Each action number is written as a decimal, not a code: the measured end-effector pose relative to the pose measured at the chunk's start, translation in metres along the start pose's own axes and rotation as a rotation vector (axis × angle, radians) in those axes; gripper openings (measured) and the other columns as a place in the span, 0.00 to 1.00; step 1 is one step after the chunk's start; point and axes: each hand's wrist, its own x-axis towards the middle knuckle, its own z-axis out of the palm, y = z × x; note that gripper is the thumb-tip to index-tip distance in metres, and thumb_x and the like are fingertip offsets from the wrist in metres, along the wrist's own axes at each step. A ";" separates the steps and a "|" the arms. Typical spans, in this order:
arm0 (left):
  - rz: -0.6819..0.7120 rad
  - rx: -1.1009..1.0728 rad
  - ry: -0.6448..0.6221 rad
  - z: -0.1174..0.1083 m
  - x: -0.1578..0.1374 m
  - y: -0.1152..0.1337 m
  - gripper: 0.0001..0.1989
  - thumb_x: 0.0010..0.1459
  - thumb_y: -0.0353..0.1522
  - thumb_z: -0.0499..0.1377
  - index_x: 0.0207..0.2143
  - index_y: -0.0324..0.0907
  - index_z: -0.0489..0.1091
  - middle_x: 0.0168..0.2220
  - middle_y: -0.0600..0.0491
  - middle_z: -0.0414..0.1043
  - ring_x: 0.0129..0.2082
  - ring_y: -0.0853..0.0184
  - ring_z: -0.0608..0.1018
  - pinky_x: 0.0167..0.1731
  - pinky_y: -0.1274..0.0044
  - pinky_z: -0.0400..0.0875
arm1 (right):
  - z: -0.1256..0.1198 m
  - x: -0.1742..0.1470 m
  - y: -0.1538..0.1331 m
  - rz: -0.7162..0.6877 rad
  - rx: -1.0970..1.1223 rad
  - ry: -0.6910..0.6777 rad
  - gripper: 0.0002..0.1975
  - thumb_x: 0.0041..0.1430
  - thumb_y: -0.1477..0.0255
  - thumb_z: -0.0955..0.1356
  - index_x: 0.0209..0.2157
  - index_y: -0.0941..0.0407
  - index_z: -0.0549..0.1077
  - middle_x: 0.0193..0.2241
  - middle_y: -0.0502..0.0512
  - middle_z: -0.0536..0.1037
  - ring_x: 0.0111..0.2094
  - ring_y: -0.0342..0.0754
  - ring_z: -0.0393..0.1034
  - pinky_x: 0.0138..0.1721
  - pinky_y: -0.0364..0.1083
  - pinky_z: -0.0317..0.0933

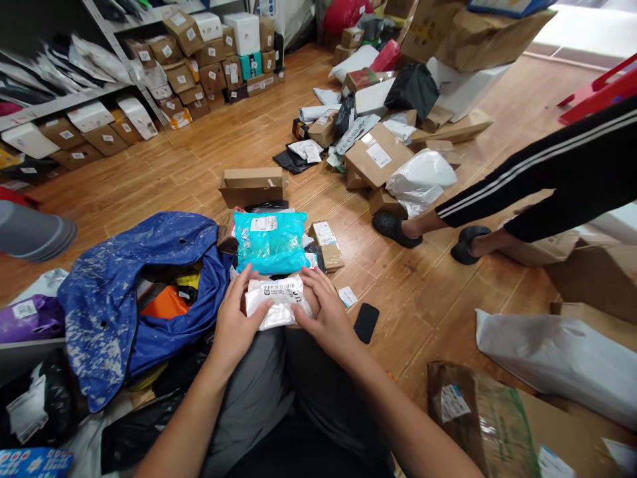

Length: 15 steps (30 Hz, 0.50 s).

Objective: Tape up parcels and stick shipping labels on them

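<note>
Between my two hands, just above my lap, is a small white plastic parcel (276, 302) with a barcode label facing up. My left hand (241, 309) grips its left end, thumb on top. The right end is gripped by my right hand (321, 302), its thumb also on the upper face. Fingers under the parcel are hidden. Right beyond the hands lies a shiny turquoise parcel (271, 242) with a white label. Beside it on the right is a brown cardboard box (327, 244).
A blue sack (104, 299) lies open at left. A phone (366, 322) rests on the floor at right. Another person's leg (527, 166) stands beside a heap with a cardboard box (378, 154). A shelf (64, 103) of parcels runs along the back left.
</note>
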 end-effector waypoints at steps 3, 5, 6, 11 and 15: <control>0.053 0.158 -0.078 -0.004 0.006 0.000 0.38 0.60 0.40 0.72 0.70 0.48 0.67 0.66 0.43 0.74 0.68 0.47 0.71 0.70 0.53 0.59 | -0.005 0.002 -0.007 0.009 0.065 -0.025 0.19 0.64 0.72 0.70 0.56 0.51 0.73 0.64 0.61 0.76 0.76 0.64 0.54 0.74 0.69 0.51; 0.056 0.156 -0.121 -0.007 0.007 0.003 0.31 0.60 0.40 0.72 0.65 0.48 0.73 0.61 0.45 0.79 0.65 0.48 0.74 0.70 0.53 0.58 | -0.006 0.002 -0.012 -0.001 0.106 -0.020 0.17 0.64 0.74 0.70 0.54 0.50 0.73 0.61 0.61 0.78 0.74 0.62 0.57 0.73 0.67 0.52; 0.042 0.124 -0.130 -0.008 0.006 0.006 0.29 0.61 0.40 0.71 0.63 0.48 0.75 0.59 0.46 0.80 0.63 0.49 0.77 0.69 0.55 0.61 | -0.006 0.002 -0.014 -0.004 0.150 -0.017 0.17 0.64 0.75 0.70 0.54 0.50 0.73 0.59 0.61 0.79 0.73 0.61 0.61 0.72 0.66 0.55; -0.111 -0.118 -0.084 -0.004 -0.006 0.027 0.32 0.59 0.40 0.73 0.64 0.48 0.72 0.51 0.50 0.79 0.46 0.59 0.83 0.47 0.71 0.76 | 0.000 0.001 -0.021 0.099 0.557 -0.027 0.27 0.64 0.62 0.78 0.59 0.50 0.70 0.55 0.60 0.80 0.54 0.55 0.80 0.54 0.51 0.75; -0.235 -0.280 -0.078 0.001 -0.005 0.036 0.41 0.51 0.44 0.78 0.65 0.45 0.72 0.50 0.49 0.80 0.43 0.60 0.83 0.42 0.74 0.77 | -0.001 0.003 -0.024 0.203 0.659 -0.005 0.22 0.66 0.56 0.77 0.54 0.51 0.76 0.52 0.59 0.83 0.50 0.55 0.81 0.52 0.51 0.75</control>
